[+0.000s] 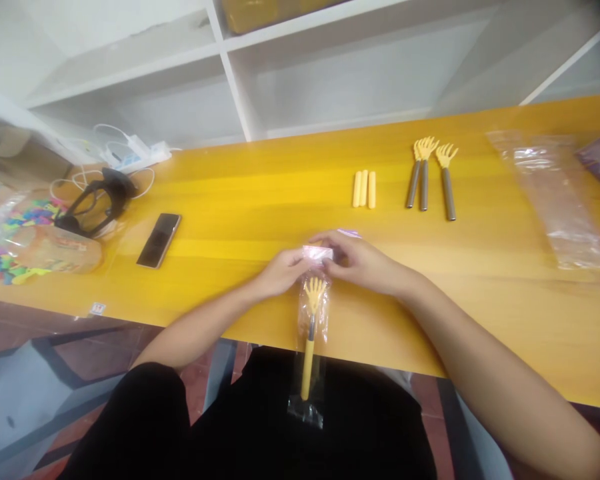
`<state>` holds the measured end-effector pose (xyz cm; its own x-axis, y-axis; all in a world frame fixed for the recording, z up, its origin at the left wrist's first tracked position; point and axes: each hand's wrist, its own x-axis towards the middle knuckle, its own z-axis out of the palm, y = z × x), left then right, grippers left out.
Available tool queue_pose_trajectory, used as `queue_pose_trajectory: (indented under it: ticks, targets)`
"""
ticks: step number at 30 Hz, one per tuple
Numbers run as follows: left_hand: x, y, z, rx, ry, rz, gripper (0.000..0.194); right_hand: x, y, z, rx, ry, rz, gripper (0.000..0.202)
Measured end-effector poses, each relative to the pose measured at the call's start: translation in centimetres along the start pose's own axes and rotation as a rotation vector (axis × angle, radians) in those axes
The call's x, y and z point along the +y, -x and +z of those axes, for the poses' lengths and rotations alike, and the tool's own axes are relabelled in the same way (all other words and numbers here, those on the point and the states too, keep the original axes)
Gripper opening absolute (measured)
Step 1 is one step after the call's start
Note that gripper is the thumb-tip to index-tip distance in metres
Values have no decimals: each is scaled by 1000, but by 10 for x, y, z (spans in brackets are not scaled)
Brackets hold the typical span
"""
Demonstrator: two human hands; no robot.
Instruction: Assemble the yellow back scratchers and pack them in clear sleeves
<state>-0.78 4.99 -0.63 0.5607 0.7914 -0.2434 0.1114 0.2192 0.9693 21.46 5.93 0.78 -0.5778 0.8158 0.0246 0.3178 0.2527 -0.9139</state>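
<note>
The left hand [283,272] and right hand [363,262] pinch one card [318,253] between them, atop one clear bag [322,327] with one scratcher [307,367] inside, just below the hands. Its lower end overhangs the surface [240,213]; a loosened pinch could let it slide off. Three handles [363,190] and three claws [424,177] lie beyond the right hand; one phone [159,241] lies left of both.

Single close view from the head, forward and down over hands [363,264], table [255,207], shelving [237,93].
</note>
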Motion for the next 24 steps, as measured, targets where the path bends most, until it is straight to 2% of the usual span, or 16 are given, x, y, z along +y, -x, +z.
queue_pose_trajectory:
  ticks: [5,11,13,16,19,21,24]
  targets:
    - [-7,-3,-3,-31,10,44,45,-3,-1,2,16,30,-19,39]
    - [-15,-3,-5,28,-57,81,42,-1,-2,10,33,89,-78,31]
    - [-12,-3,-5,0,-43,60,41,-1,-2,7,16,109,-80,35]
    - [-2,-2,-5,-56,-43,-10,39,-8,-1,-11,-41,132,-57,35]
    - [7,-1,-7,-124,-69,-96,40,-23,9,-32,-26,204,40,29]
    - [8,1,-7,-164,-69,-133,40,-34,23,-37,38,218,178,26]
    - [3,3,-6,-162,-61,-164,38,-46,56,-18,91,136,375,31]
